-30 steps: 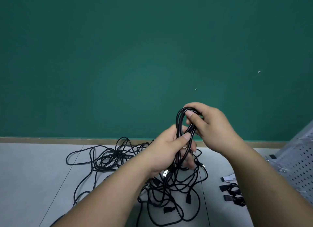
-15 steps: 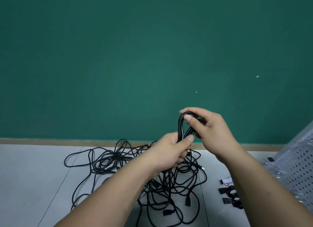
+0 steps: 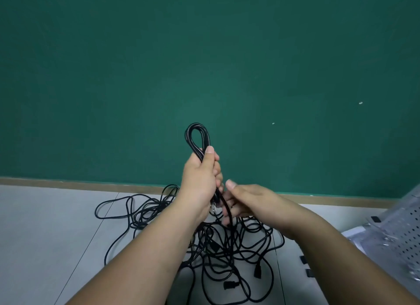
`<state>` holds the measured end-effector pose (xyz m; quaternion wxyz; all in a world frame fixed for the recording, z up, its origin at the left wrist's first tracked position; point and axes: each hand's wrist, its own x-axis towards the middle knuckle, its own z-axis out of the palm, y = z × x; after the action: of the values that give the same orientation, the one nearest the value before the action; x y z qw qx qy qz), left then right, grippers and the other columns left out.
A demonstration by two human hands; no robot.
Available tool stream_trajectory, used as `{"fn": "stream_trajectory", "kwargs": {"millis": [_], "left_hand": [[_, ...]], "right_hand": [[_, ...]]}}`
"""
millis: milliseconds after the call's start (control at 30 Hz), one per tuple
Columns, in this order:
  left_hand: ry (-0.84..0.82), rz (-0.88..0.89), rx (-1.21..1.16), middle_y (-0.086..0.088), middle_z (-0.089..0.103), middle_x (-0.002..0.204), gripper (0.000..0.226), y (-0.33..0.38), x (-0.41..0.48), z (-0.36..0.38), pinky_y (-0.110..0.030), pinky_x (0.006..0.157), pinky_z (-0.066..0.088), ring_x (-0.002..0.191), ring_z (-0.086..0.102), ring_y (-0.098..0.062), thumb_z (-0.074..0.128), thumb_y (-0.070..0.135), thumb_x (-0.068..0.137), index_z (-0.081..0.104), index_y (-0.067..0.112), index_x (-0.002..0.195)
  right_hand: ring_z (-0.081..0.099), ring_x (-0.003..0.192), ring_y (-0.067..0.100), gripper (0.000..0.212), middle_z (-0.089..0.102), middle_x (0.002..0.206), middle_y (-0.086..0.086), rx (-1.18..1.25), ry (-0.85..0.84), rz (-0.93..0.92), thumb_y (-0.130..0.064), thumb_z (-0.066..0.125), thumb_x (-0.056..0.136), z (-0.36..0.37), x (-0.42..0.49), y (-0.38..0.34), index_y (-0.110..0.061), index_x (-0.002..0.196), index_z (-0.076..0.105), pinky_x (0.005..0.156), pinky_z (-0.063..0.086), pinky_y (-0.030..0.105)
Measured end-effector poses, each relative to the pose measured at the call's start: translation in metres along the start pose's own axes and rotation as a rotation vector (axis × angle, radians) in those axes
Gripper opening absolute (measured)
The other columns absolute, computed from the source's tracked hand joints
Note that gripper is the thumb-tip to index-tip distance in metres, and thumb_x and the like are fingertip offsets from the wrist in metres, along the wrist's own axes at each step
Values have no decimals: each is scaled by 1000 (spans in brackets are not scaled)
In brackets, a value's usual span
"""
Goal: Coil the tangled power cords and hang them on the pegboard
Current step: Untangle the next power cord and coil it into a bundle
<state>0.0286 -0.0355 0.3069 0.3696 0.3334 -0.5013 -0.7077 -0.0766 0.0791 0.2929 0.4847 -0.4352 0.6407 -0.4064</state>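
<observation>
Left hand [image 3: 201, 177]: fingers and thumb clamp the coil [image 3: 197, 136], whose loop stands upright above the fist.
Right hand [image 3: 252, 202]: fingers curl loosely round the trailing strand [image 3: 226, 209], just below the left hand.
Tangle [image 3: 227, 248]: lies on the floor beneath both hands.
Pegboard [image 3: 402, 232]: at the far right edge.
Risk: a pulled strand likely snags in the tangle, tightening knots or dragging loops from the fist.

Grey tiled floor [image 3: 45, 236]: tangled black cords [image 3: 214, 248] centre; perforated pegboard [image 3: 400, 232] right edge.
</observation>
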Motion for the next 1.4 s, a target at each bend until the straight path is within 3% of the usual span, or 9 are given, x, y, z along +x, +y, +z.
{"fn": "stream_trajectory", "kwargs": {"millis": [133, 233, 333, 500, 667, 867, 1133, 1233, 1400], "left_hand": [[272, 141, 29, 4, 41, 58, 32, 3, 21, -14, -28, 44, 33, 46, 32, -16, 44, 39, 113, 48, 15, 92], [453, 250, 280, 3, 56, 72, 38, 2, 41, -41, -45, 62, 44, 61, 49, -24, 43, 56, 102, 53, 23, 88], [464, 321, 601, 0, 65, 89, 34, 2, 46, -46, -39, 73, 44, 80, 60, -27, 43, 42, 111, 60, 14, 100], [-41, 225, 847, 2, 62, 77, 40, -6, 28, -24, -33, 63, 38, 71, 56, -23, 45, 49, 110, 61, 17, 91], [-462, -129, 328, 5, 40, 62, 67, -10, -8, 10, -24, 48, 27, 49, 31, -10, 31, 75, 102, 59, 15, 93], [-788, -83, 384, 7, 34, 71, 22, -17, -18, 13, -26, 57, 33, 59, 30, -11, 52, 39, 107, 52, 30, 87], [-462, -23, 391, 1, 46, 63, 17, -18, -19, 10, -31, 51, 49, 50, 49, -16, 49, 29, 113, 52, 13, 107], [-338, 92, 518, 5, 51, 60, 11, -23, -11, 4, -33, 52, 44, 49, 44, -14, 53, 32, 111, 57, 23, 104], [-339, 177, 719, 6, 71, 69, 10, -31, -13, 5, -43, 72, 60, 62, 69, -14, 53, 36, 108, 59, 33, 101]], "right_hand": [[61, 65, 4, 21, 75, 76, 4, -354, -105, 39, -34, 58, 109, -4, -2, -1, -20, 100, 70, 71, 44, 28], [53, 55, 8, 17, 74, 73, 5, -493, -96, 68, -37, 61, 106, -15, -4, -3, -24, 101, 72, 60, 39, 28], [46, 58, 16, 13, 56, 63, 5, -369, -5, -66, -32, 67, 104, -31, -9, -12, -29, 97, 78, 60, 36, 29], [48, 67, 16, 4, 61, 70, 10, -137, 253, -408, -20, 80, 94, -38, -18, -27, -19, 90, 81, 68, 40, 31], [52, 71, 8, 21, 64, 76, 2, -76, 563, -472, -15, 94, 77, -49, -19, -30, -23, 91, 80, 68, 44, 22], [53, 75, 13, 38, 66, 94, -4, -191, 642, -358, -25, 99, 70, -60, -16, -21, -32, 95, 72, 73, 48, 31], [75, 89, 31, 26, 76, 86, 7, -43, 481, -168, -36, 62, 105, -62, -17, -10, -12, 96, 68, 100, 57, 57], [77, 79, 24, 28, 73, 81, 4, -7, 473, -169, -31, 62, 107, -53, -21, -17, -10, 91, 73, 83, 64, 56], [69, 52, 19, 23, 73, 67, 0, -49, 761, -259, -37, 75, 98, -40, -19, -29, -19, 84, 78, 55, 53, 29]]}}
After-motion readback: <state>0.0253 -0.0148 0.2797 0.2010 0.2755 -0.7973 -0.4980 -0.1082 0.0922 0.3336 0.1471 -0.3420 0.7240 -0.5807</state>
